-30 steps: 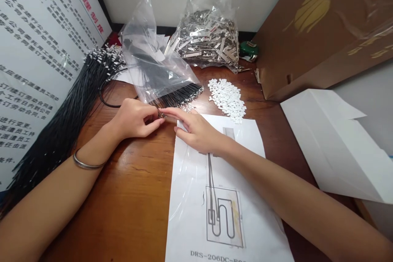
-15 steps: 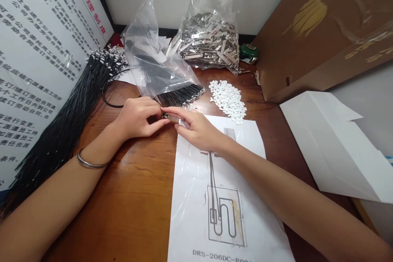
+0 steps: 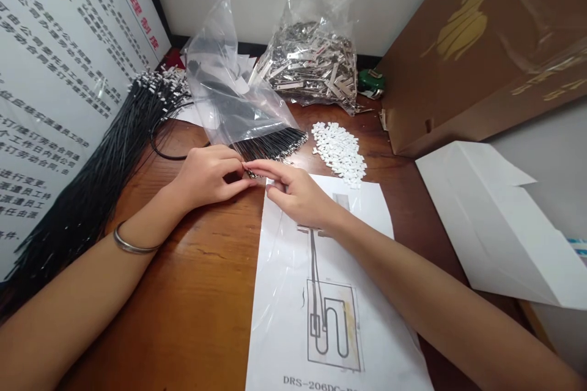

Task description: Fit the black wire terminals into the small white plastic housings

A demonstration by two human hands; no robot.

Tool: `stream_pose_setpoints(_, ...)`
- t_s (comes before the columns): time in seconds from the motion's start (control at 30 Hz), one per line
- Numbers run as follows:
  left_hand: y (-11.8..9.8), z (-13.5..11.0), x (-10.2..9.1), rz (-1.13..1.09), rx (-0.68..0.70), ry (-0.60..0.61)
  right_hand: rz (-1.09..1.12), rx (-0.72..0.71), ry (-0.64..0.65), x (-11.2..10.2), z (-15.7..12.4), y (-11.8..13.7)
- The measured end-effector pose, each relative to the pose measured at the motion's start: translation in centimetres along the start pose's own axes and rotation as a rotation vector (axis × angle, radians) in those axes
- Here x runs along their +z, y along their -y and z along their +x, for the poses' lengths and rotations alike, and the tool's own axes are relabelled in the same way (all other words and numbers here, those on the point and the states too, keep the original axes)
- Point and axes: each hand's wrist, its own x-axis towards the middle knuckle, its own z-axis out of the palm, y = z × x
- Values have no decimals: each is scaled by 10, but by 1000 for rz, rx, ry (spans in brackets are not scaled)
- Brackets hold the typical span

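My left hand (image 3: 208, 177) is at the table's middle, its fingers bent and its thumb stretched to the right. My right hand (image 3: 296, 195) meets it from the other side. Its index fingertip touches the left fingertips, and its thumb is bent in against the curled fingers. Whatever small thing they hold is hidden or too small to name. Just behind the hands, a bundle of black wires (image 3: 270, 143) with metal tips sticks out of a clear plastic bag (image 3: 229, 98). A pile of small white connector housings (image 3: 339, 153) lies to the right.
A printed drawing sheet (image 3: 284, 317) lies under my right forearm. A bag of metal strips (image 3: 316, 67) stands at the back, with a green object (image 3: 370, 83) beside it. Black wires with white ends (image 3: 132, 116) lie left. A brown box (image 3: 477, 43) and white carton (image 3: 486, 214) stand right.
My fingertips have shifted very slightly to the right, and my right thumb has drawn in closer to its fingers. The view has tilted a little. The piles and bags look unchanged.
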Motion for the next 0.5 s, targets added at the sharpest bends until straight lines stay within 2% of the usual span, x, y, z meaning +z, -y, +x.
stream_pose_setpoints(0.2, -4, 1, 2, 48, -15, -3, 96, -4, -111, 3, 1, -3)
stream_pose_setpoints(0.37, -5, 2, 5, 101, -20, 5, 72, 2, -106, 3, 1, -1)
stream_pose_setpoints(0.5, -7, 2, 3, 80, -112, 7, 74, 3, -95, 2, 0, 1)
